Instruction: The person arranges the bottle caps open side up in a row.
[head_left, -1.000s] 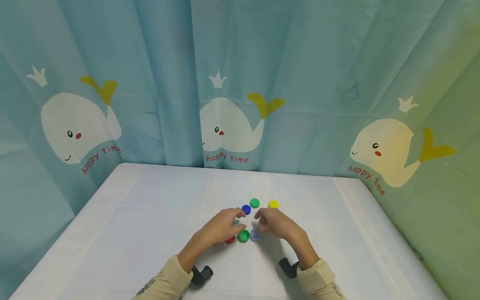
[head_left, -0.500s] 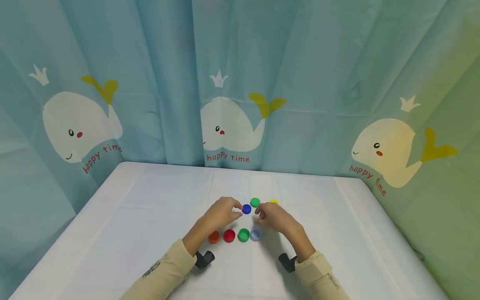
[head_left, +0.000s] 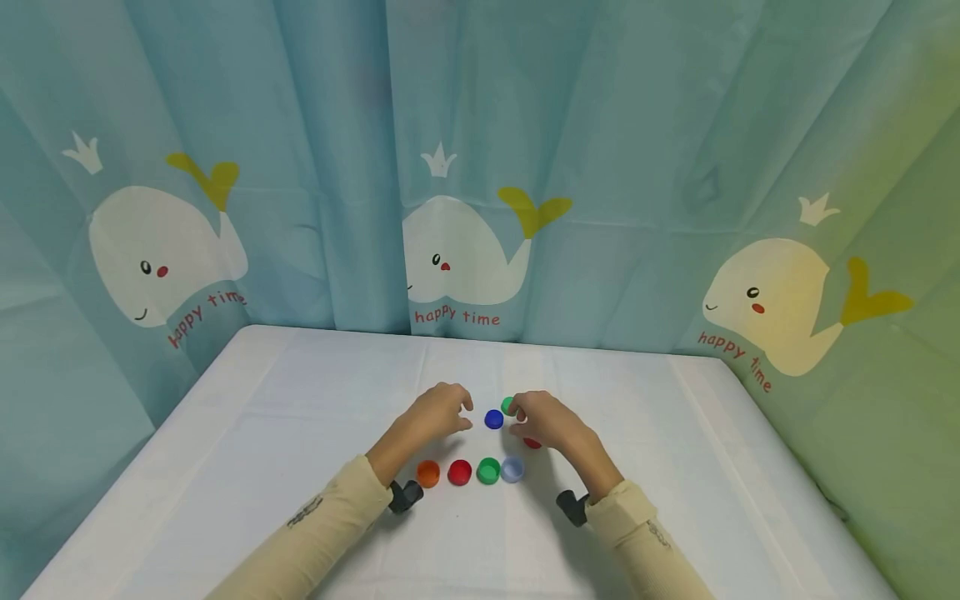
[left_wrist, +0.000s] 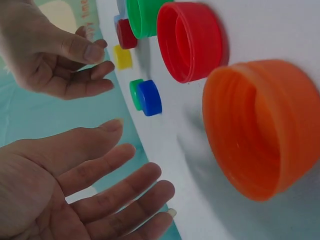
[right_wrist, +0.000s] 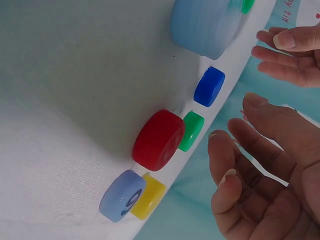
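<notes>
Bottle caps lie on a white table. My left hand (head_left: 438,410) is to the left of the blue cap (head_left: 493,419), its fingers apart and holding nothing. To the right of that cap, my right hand (head_left: 550,419) hovers with loosely bent fingers and nothing between them. It partly covers a green cap (head_left: 507,406) and a red cap (head_left: 532,444). In the right wrist view, a yellow cap (right_wrist: 149,197) and a pale blue printed cap (right_wrist: 122,195) also show; the head view hides both.
Nearer the person runs a row: an orange cap (head_left: 428,473), a red cap (head_left: 460,472), a green cap (head_left: 488,471) and a pale blue cap (head_left: 512,469). The orange one's hollow side shows. A whale-print curtain (head_left: 615,167) stands behind the table (head_left: 300,433).
My left hand has drawn back leftward and farther over the table, away from the blue cap, uncovering the orange and near red caps. My right hand has shifted slightly farther away, exposing another red cap.
</notes>
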